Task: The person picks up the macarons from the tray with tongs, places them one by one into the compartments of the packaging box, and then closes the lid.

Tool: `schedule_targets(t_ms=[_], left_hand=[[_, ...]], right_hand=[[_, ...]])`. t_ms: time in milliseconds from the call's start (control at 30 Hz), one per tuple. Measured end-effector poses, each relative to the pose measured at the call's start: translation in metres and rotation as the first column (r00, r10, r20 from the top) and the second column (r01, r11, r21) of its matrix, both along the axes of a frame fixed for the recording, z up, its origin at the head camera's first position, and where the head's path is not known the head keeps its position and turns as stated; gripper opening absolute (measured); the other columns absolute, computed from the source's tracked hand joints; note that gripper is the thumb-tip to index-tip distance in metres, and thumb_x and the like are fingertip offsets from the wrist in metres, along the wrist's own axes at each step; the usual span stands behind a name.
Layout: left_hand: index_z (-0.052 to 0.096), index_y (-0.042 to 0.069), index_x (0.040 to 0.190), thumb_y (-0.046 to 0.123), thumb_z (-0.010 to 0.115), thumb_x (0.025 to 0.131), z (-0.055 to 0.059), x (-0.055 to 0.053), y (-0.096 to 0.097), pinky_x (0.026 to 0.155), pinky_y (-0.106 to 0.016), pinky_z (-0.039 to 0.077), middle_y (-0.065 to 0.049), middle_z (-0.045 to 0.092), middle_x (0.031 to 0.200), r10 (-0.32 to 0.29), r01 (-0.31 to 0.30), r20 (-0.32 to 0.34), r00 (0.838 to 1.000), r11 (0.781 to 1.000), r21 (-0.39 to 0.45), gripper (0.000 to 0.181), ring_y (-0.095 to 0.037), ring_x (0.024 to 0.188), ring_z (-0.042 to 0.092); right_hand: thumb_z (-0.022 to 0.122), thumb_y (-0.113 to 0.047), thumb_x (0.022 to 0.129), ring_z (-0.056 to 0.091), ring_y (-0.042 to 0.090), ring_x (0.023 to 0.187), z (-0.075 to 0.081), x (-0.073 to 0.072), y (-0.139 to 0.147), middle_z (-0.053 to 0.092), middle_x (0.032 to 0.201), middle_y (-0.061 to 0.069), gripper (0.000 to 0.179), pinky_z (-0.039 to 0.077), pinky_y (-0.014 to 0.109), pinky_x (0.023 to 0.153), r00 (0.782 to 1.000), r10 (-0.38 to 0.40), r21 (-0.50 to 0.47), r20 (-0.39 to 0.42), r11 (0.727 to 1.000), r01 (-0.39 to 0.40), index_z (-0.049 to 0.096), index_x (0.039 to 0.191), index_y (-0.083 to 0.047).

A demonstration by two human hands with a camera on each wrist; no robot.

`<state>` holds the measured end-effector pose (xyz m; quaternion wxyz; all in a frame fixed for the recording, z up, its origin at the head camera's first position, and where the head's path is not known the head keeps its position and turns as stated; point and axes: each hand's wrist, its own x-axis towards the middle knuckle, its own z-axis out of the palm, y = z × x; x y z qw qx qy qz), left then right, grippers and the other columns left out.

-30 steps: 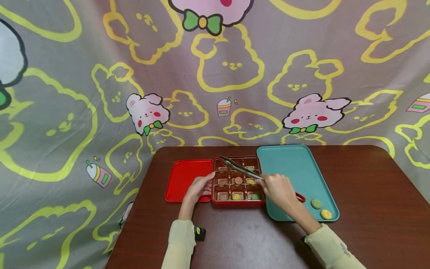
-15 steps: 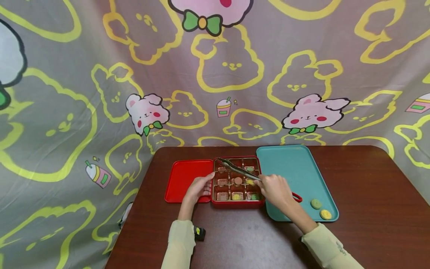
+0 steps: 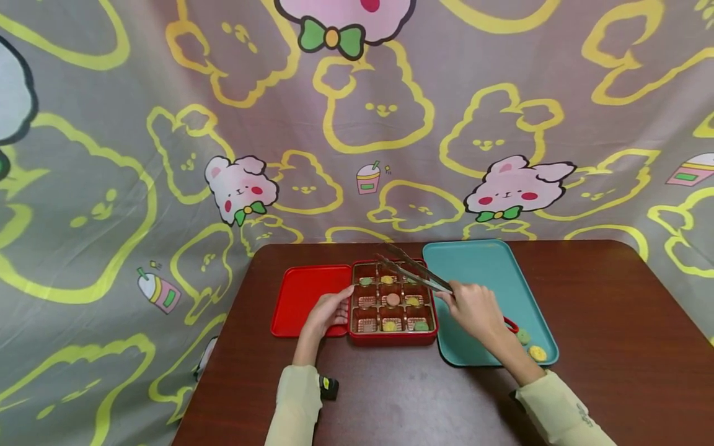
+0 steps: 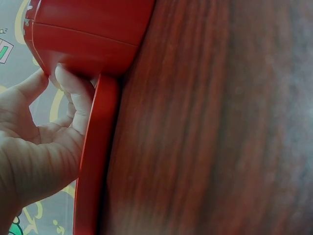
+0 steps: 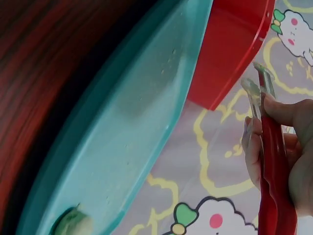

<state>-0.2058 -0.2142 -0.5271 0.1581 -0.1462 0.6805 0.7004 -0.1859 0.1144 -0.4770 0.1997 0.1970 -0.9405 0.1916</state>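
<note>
A red box (image 3: 393, 339) with a divided brown inner tray stands mid-table. My left hand (image 3: 328, 311) grips its left side; in the left wrist view the thumb is at the rim and bent fingers touch the wall. My right hand (image 3: 474, 311) holds red-handled metal tongs (image 5: 274, 166), spread apart above the box's back row with nothing visible between the tips. Round cookies lie in the compartments: a green cookie (image 3: 365, 281) at back left, a yellow cookie (image 3: 387, 280) beside it, a pink cookie (image 3: 393, 300) in the middle, several others around.
The red lid (image 3: 309, 291) lies left of the box. To the right, a teal tray (image 3: 474, 257) carries a green cookie (image 3: 522, 336), partly hidden by the right arm, and a yellow cookie (image 3: 537, 354) at its near right corner. A patterned cloth (image 3: 312, 111) hangs behind the table.
The tongs, earlier nearly together over the back-left compartment, have lifted and spread. A green cookie now shows in that compartment. My right hand has moved slightly right; the left stays at the box.
</note>
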Motion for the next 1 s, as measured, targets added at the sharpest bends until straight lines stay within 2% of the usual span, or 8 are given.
schedule_targets(t_ms=[233, 433, 600, 733, 1000], left_hand=[[0.063, 0.009, 0.077, 0.037, 0.07, 0.098, 0.0, 0.001, 0.001, 0.053, -0.021, 0.051, 0.0, 0.058, 0.067, 0.009, -0.009, -0.007, 1.0, 1.0, -0.005, 0.036, -0.009, 0.057, 0.054], [0.064, 0.009, 0.077, 0.039, 0.071, 0.097, -0.001, 0.001, 0.001, 0.053, -0.021, 0.051, -0.001, 0.058, 0.067, 0.021, -0.021, -0.013, 1.0, 1.0, -0.013, 0.038, -0.009, 0.057, 0.054], [0.065, 0.009, 0.077, 0.041, 0.07, 0.098, -0.002, 0.003, 0.001, 0.054, -0.022, 0.052, -0.001, 0.059, 0.068, 0.021, -0.021, -0.006, 1.0, 0.999, -0.024, 0.039, -0.011, 0.058, 0.054], [0.066, 0.009, 0.077, 0.042, 0.069, 0.098, -0.003, 0.003, 0.001, 0.054, -0.021, 0.052, -0.001, 0.061, 0.069, 0.019, -0.019, -0.004, 1.0, 0.999, -0.036, 0.038, -0.011, 0.059, 0.055], [0.068, 0.006, 0.08, 0.042, 0.07, 0.098, -0.003, 0.001, 0.0, 0.055, -0.022, 0.052, -0.001, 0.061, 0.069, 0.01, -0.01, -0.016, 1.0, 0.999, -0.032, 0.04, -0.012, 0.059, 0.055]], right_hand=[[0.077, -0.023, 0.095, 0.04, 0.018, 0.043, 0.005, 0.003, 0.018, 0.04, 0.053, 0.002, 0.039, 0.035, 0.034, 0.04, 0.994, -0.068, -0.006, 0.091, 0.998, 0.069, 0.052, 0.072, -0.005], [0.074, -0.019, 0.098, 0.039, 0.018, 0.042, 0.003, 0.006, 0.032, 0.04, 0.055, 0.005, 0.036, 0.033, 0.032, 0.039, 0.984, -0.102, -0.024, 0.145, 0.994, 0.106, 0.047, 0.083, 0.001], [0.07, -0.015, 0.1, 0.037, 0.017, 0.039, -0.001, 0.011, 0.042, 0.039, 0.052, 0.004, 0.035, 0.03, 0.031, 0.038, 0.987, -0.106, -0.071, 0.124, 0.991, 0.115, 0.041, 0.091, 0.003], [0.067, -0.013, 0.102, 0.035, 0.017, 0.038, -0.003, 0.015, 0.05, 0.037, 0.051, 0.003, 0.034, 0.029, 0.031, 0.037, 0.988, -0.124, -0.078, 0.089, 0.988, 0.131, 0.038, 0.09, 0.001], [0.062, -0.013, 0.104, 0.035, 0.018, 0.038, 0.0, 0.017, 0.073, 0.034, 0.051, 0.002, 0.028, 0.03, 0.035, 0.038, 0.988, -0.149, -0.076, 0.036, 0.986, 0.151, 0.042, 0.095, 0.002]])
